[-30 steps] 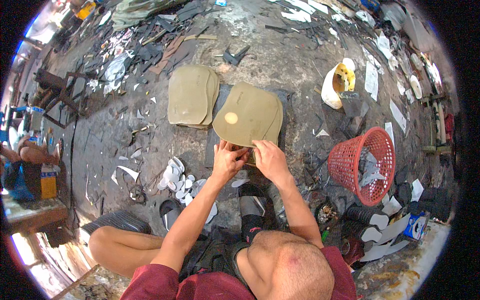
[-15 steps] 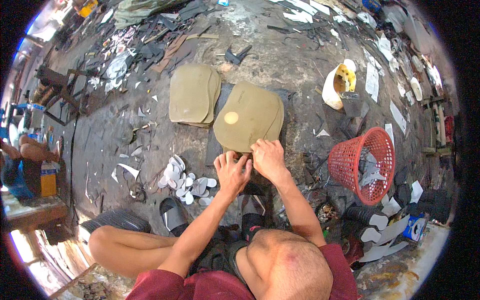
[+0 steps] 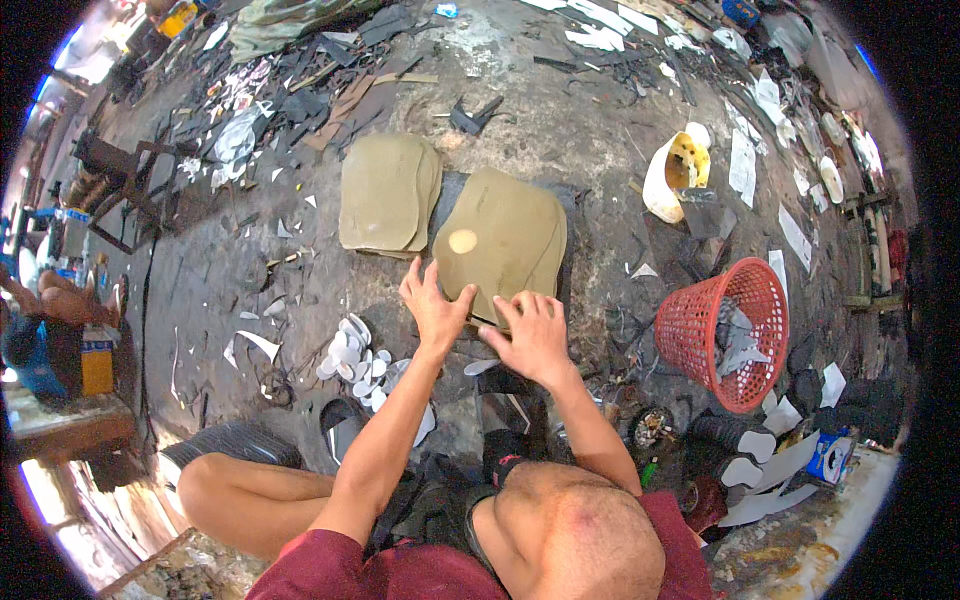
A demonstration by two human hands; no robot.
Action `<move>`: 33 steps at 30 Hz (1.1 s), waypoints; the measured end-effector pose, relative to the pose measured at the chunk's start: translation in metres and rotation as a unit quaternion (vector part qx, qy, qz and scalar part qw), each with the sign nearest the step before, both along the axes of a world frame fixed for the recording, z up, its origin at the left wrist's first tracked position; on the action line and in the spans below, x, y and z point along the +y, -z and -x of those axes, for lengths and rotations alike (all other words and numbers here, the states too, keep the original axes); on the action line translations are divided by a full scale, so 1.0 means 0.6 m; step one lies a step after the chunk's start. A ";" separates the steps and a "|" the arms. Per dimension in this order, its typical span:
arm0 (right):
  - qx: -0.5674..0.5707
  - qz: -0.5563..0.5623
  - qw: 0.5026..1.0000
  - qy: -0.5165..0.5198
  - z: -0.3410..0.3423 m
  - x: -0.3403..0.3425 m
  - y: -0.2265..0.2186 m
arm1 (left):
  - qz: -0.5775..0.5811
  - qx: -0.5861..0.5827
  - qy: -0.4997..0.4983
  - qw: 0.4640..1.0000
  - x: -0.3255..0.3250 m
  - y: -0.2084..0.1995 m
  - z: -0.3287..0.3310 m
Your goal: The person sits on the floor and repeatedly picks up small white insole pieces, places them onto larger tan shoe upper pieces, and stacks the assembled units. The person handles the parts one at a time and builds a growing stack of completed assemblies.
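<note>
Two stacks of olive-tan, round-cornered flat sheets lie on the floor in front of me. The right stack (image 3: 505,225) has a pale round spot on its top sheet and rests on a dark flat piece. My left hand (image 3: 438,312) is at its lower left edge, fingers spread and thumb pointing inward. At the near edge, my right hand (image 3: 535,335) has its fingers apart, with the fingertips on or just over the top sheet. The left stack (image 3: 385,195) is untouched, just beyond my left fingertips. Its sheets are slightly fanned out.
Pale oval pieces (image 3: 355,360) are heaped left of my hands. A red perforated basket (image 3: 680,325) holding grey scraps tilts at right. Beyond it lies a white tub (image 3: 660,185) with a yellowish inside. Dark soles (image 3: 725,430) stand at lower right. Another person's limbs (image 3: 65,300) show at far left.
My fingers were closed together at the stack's near edge and are now spread apart. The left hand has moved up and left; the right hand has dropped slightly nearer me.
</note>
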State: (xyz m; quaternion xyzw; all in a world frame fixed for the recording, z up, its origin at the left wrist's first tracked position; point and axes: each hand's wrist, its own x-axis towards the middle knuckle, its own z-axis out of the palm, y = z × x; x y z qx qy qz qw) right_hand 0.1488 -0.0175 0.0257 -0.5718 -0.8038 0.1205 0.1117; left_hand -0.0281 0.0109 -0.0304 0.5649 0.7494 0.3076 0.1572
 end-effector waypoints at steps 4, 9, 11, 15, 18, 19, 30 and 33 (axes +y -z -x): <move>0.346 0.089 0.914 0.191 -0.003 0.027 0.009 | -0.047 -0.340 0.066 0.937 -0.016 -0.048 -0.038; 0.777 0.283 0.509 0.238 -0.029 0.025 0.022 | 0.045 -0.710 -0.034 0.702 -0.047 -0.089 -0.052; 0.800 0.320 0.464 0.206 -0.037 0.018 0.021 | 0.106 -0.752 -0.032 0.649 -0.054 -0.090 -0.044; 0.815 0.351 0.419 0.192 -0.044 0.007 0.010 | 0.148 -0.787 -0.040 0.597 -0.059 -0.086 -0.028; 0.847 0.329 0.412 0.071 -0.047 0.002 -0.001 | 0.143 -0.769 -0.053 0.621 -0.055 -0.094 -0.025; 0.822 0.333 0.440 0.140 -0.045 0.001 -0.004 | 0.137 -0.753 -0.048 0.642 -0.054 -0.100 -0.026; 0.632 0.201 0.721 0.200 -0.030 0.028 -0.024 | 0.064 -0.726 -0.021 0.684 0.029 -0.190 0.023; 0.648 0.183 0.693 0.258 -0.042 0.024 -0.021 | -0.002 -0.785 -0.039 0.618 0.125 -0.171 0.097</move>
